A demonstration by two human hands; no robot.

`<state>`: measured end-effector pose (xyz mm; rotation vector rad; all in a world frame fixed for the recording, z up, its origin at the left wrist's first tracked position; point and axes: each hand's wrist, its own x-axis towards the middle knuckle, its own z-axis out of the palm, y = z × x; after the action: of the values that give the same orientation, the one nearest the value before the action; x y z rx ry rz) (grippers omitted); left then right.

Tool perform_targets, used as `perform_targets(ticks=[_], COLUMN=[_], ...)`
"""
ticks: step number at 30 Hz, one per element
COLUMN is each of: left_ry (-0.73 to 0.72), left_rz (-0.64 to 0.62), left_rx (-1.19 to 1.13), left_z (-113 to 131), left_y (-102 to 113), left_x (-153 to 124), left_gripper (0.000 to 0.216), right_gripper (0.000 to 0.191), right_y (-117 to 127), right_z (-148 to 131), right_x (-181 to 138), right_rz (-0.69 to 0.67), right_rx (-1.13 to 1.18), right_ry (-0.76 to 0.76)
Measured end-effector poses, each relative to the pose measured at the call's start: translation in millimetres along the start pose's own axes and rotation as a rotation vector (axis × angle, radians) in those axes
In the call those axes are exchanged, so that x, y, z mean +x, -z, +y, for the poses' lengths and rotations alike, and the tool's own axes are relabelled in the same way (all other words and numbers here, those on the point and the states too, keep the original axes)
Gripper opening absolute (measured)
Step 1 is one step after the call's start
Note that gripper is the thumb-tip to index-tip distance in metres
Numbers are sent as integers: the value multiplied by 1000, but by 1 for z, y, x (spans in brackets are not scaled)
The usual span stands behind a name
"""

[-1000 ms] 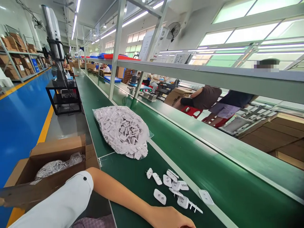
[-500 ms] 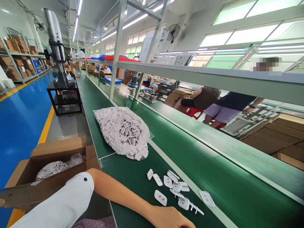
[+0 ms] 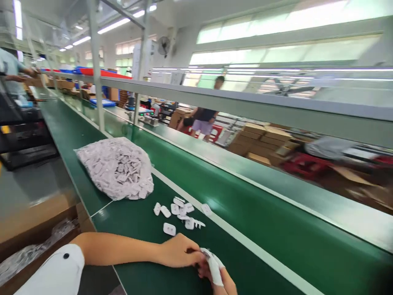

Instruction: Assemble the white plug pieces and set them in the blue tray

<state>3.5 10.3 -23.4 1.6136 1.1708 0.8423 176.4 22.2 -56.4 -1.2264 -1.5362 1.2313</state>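
meeting near loose white pieces [image 3: 182, 211], left hand [image 3: 179, 250] and right hand [image 3: 217, 272], fingers [image 3: 194, 258] curled, hold unclear

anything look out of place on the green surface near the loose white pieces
One white piece lies slightly apart from the loose cluster, on the pale strip, so it looks strayed. No damage is evident, though fine detail is blurred.
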Motion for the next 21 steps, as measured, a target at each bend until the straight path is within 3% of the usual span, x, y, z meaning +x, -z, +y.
perform_targets(ticks=[4, 8, 21], left_ry=[25, -2, -83], left_rz=[96, 15, -12], left_rx=[88, 102, 131], left_z=[6, 12, 12], left_y=[0, 3, 5], left_x=[-1, -1, -3], left_gripper=[24, 23, 26], right_gripper=[50, 48, 46], right_y=[-7, -12, -10], right_z=[-27, -40, -30], right_x=[-6, -12, -12], right_rz=[22, 21, -10], right_rx=[-21, 52, 22], right_ry=[65, 51, 19])
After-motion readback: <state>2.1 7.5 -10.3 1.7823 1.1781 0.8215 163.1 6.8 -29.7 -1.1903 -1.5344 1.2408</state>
